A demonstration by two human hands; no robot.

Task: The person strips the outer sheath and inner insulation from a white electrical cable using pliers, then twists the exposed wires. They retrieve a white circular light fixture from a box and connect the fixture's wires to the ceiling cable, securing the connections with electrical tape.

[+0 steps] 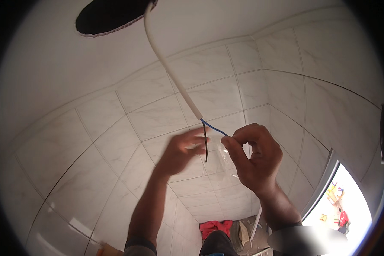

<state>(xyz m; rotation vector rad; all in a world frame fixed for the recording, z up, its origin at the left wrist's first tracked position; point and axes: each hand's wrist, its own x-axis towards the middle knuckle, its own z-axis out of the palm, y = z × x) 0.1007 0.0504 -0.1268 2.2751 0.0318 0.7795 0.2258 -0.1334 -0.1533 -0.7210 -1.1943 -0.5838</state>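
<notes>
The right hand [258, 160] is pinching the blue wire [214, 128] of the white cable [171, 70]; the left hand [180, 150], fingers parted, is hovering beside the dark wire [206, 149]. Overpulling could be straining the cable

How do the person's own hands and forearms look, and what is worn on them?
The left hand and the right hand are without gloves. The left forearm is bare up to a dark fabric sleeve; a blurred pale shape partly hides the end of the right forearm.
</notes>
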